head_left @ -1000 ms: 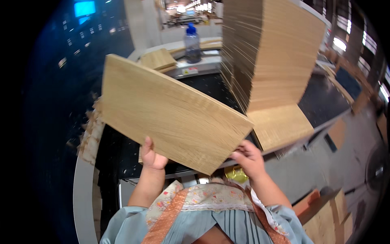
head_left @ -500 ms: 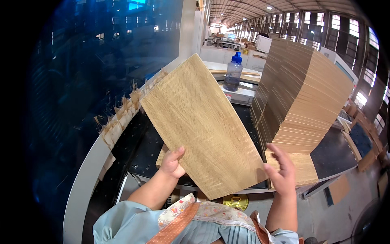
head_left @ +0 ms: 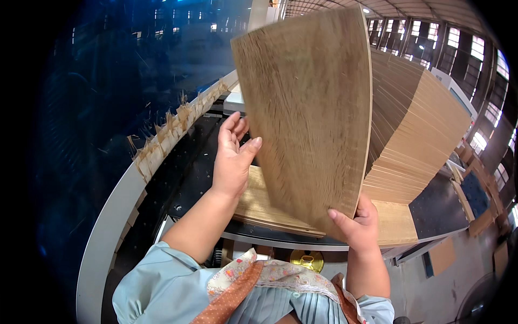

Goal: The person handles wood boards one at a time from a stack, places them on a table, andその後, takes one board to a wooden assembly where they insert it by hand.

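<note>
You have the board [head_left: 307, 119] up in the air, tilted over the worktop [head_left: 189, 175], its broad grained face toward you and its top end well above your hands. Your right hand [head_left: 356, 224] grips it by the lower right corner, thumb flat on the face and the fingers going round the edge, mostly out of sight. Your left hand [head_left: 234, 156] is open with the fingers spread, thumb tip right at the left edge — whether it bears any weight there, I cannot tell. Beneath, a few loose boards [head_left: 261, 200] lie flat near the front of the worktop; to the right, the tall stack [head_left: 423, 135] stands partly behind your board. Expect it to handle as a stiff, flat panel that won't bend or sag, probably of moderate weight, though awkward when carried from one corner, since the far end would want to swing. The smooth-looking face may slip under a lone thumb, so it should sit better with a hand on each long edge, around mid-length, fingers behind and thumbs in front. The corners and thin edges are likely the fragile part — a knock against the stack could chip them.
</note>
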`<state>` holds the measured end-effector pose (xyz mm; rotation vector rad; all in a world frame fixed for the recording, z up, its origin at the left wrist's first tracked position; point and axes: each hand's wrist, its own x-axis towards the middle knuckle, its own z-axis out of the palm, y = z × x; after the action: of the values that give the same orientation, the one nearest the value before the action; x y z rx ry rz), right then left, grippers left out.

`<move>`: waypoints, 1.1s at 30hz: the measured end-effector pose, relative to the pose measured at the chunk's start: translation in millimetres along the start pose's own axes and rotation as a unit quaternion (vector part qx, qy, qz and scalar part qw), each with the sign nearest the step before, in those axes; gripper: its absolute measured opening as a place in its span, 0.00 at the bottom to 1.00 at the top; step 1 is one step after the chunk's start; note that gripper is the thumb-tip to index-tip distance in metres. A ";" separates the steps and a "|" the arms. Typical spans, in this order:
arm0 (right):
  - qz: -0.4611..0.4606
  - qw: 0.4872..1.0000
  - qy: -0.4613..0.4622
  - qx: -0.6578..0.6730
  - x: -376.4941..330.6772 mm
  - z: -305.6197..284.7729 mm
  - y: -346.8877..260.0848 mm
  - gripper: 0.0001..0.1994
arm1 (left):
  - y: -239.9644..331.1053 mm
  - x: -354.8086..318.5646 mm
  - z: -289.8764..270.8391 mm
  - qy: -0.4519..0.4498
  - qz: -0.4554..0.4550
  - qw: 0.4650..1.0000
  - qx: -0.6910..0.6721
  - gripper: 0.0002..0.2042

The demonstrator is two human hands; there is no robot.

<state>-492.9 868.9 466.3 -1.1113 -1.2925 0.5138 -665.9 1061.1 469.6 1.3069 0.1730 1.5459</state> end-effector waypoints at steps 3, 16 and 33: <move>-0.230 0.917 0.051 -0.321 8.2 3.2 -4.9 0.17 | 6.8 -29.3 15.0 -0.141 -0.103 0.977 -0.120 0.45; -0.242 0.794 -0.104 -0.548 -7.2 34.4 27.7 0.26 | -52.0 -87.2 0.5 -0.117 -0.297 0.860 -0.397 0.19; 0.146 0.929 0.105 0.324 -47.7 30.3 107.8 0.29 | -65.0 -87.3 -28.7 -0.135 -0.282 0.900 -0.304 0.25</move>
<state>-504.9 886.4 346.4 -0.7668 -0.6818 0.9375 -662.6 1036.7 359.8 0.8462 -0.1025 0.8090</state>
